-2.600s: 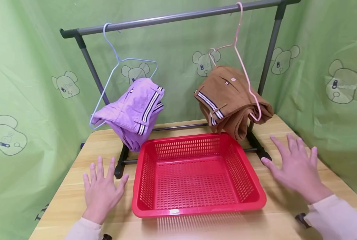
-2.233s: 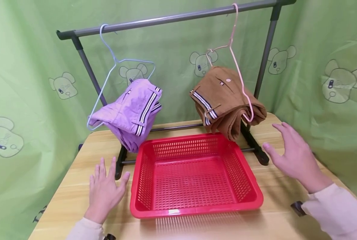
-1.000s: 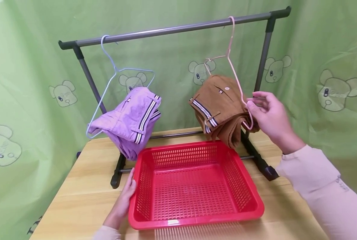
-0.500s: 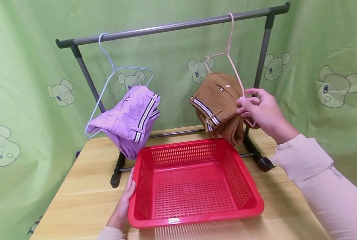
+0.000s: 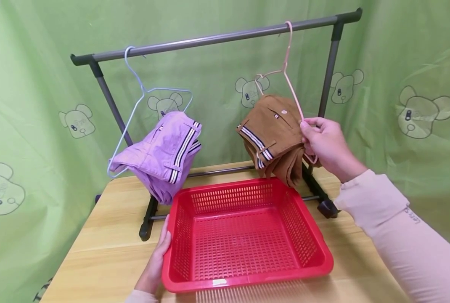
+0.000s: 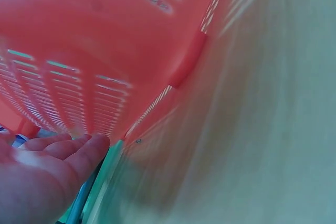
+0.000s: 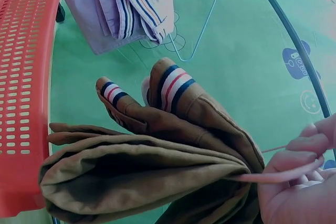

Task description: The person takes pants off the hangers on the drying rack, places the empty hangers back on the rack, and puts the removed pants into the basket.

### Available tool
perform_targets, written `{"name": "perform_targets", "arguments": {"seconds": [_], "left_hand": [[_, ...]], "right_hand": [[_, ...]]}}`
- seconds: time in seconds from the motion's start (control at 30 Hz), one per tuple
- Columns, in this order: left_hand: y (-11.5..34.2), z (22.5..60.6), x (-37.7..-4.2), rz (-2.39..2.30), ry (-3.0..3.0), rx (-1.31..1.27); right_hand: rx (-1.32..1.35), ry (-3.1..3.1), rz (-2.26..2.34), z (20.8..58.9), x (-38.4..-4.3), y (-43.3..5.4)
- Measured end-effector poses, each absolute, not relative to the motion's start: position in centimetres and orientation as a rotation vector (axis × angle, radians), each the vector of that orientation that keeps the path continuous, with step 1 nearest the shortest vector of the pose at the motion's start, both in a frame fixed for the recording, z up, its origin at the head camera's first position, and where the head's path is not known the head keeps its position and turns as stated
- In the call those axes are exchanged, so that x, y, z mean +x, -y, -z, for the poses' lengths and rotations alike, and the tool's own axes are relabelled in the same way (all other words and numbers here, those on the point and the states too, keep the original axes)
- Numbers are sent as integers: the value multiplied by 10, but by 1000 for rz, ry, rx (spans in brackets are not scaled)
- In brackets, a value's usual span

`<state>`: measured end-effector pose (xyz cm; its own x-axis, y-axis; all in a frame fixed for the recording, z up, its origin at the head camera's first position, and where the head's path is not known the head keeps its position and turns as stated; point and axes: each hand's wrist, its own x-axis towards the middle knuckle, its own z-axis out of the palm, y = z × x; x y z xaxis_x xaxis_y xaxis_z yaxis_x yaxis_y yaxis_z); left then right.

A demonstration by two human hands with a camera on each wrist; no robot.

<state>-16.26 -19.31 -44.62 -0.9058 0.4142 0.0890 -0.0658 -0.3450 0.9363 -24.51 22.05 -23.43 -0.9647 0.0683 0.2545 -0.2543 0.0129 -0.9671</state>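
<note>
My right hand pinches the lower right part of a pink hanger between thumb and fingers. Folded brown trousers with a striped inner waistband hang over that hanger. In the right wrist view, the hand holds the pink hanger beside the trousers' folded edge. My left hand lies along the outer left side of a red plastic basket. In the left wrist view, its fairly straight fingers touch the slotted basket wall. Nothing lies in the basket.
Purple trousers hang on a blue hanger at the left of the grey rack's bar. The rack's black feet stand on the wooden table, partly behind the basket. A green curtain hangs behind.
From open above the table, my right hand has risen to the pink hanger and taken hold of it. My left hand has moved right against the basket's side. The trousers still hang.
</note>
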Motion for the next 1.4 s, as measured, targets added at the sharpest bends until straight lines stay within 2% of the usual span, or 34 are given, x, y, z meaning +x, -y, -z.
{"name": "perform_targets", "arguments": {"seconds": [0.53,0.83,1.07,1.4], "left_hand": [[192,448,-158,-2349,-1554,467],[190,447,-159,-2349,-1662,344],[185,446,-163,-2369,-1679,252],[187,449,-162,-2384,-1659,251]], "right_hand": [[129,2019,-2084,233,-251,-213],[101,2068,-2043,231,-253,-215],[46,2229,-1744,231,-256,-219],[47,2377,-1276,232,-253,-221]]}}
